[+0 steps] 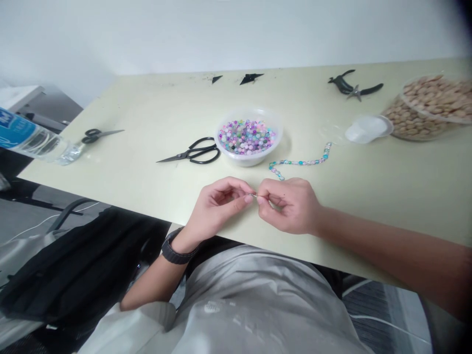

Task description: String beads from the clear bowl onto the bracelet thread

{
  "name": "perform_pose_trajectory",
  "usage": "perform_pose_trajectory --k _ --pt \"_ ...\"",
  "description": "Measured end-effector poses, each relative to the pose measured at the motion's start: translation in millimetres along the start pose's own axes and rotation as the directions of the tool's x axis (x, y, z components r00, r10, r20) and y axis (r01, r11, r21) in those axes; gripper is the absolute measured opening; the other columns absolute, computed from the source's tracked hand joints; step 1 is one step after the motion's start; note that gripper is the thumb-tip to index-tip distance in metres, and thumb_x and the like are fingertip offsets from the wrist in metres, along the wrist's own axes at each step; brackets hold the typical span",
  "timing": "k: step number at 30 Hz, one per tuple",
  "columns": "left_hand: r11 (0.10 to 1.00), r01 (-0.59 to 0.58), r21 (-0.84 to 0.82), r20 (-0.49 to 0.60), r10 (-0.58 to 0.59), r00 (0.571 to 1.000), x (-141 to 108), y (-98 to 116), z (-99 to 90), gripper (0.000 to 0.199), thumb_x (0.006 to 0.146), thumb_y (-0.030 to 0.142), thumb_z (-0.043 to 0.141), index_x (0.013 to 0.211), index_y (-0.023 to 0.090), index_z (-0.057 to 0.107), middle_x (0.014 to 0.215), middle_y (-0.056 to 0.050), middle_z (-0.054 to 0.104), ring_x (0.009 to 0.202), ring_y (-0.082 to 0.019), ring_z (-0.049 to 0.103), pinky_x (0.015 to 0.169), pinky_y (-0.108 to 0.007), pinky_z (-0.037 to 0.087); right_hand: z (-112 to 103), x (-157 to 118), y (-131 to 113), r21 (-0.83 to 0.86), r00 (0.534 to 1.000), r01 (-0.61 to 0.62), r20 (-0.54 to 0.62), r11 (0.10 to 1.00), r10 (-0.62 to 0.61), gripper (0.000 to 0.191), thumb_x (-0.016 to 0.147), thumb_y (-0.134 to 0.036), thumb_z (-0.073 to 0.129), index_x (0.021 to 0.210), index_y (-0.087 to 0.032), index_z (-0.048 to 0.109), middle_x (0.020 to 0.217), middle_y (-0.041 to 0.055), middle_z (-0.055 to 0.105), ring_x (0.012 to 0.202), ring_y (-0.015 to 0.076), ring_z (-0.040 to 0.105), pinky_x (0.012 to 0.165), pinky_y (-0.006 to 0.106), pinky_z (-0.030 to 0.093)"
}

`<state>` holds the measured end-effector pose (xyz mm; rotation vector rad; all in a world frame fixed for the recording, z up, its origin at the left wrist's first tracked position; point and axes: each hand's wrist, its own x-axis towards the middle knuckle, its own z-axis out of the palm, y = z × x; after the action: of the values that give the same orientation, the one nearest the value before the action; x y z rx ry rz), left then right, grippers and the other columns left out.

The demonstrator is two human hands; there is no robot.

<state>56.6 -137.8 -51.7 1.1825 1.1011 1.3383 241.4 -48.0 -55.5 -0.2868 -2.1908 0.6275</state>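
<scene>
Left grip point(217, 204) and right grip point(289, 206) nearly closed, I have a thin steel needle point(253, 195) pinched between both | over tabletop point(368, 196) near its edge | beaded strand point(300, 162) just beyond | bead bowl point(239, 160), black scissors point(197, 153) further out

A pale green tabletop point(368, 196) carries black-handled scissors point(191, 153), smaller scissors point(99, 135), a white bowl of mixed beads point(248, 137), a loose beaded strand point(300, 161), black-handled pliers point(356, 87), and a clear tub of tan pieces point(424, 110).
</scene>
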Motion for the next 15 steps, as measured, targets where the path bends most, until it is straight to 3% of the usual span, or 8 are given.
perform_pose_trajectory --k 10,15 --pt "1.0 0.001 0.022 -0.001 -0.001 1.0 2.2 -0.7 0.4 0.018 0.086 0.026 0.083 0.102 0.019 0.075 0.093 -0.004 0.07 0.087 -0.013 0.063 0.082 -0.025 0.051 1.2 1.2 -0.5 0.042 1.0 -0.028 -0.008 0.999 0.028 0.013 0.082 -0.011 0.06 0.075 -0.018 0.053 0.057 -0.0091 0.04 0.048 0.0035 0.032 0.049 0.017 0.03" --pt "1.0 0.018 0.015 -0.052 -0.017 0.999 2.8 0.6 3.3 0.018 0.083 0.027 0.086 0.096 0.018 0.077 0.09 -0.004 0.074 0.083 -0.014 0.067 0.079 -0.025 0.053 1.3 1.6 -1.3 0.052 0.998 -0.056 -0.004 0.997 0.057 0.012 0.084 -0.014 0.061 0.075 -0.018 0.053 0.054 -0.0095 0.039 0.046 0.0038 0.033 0.047 0.017 0.029"
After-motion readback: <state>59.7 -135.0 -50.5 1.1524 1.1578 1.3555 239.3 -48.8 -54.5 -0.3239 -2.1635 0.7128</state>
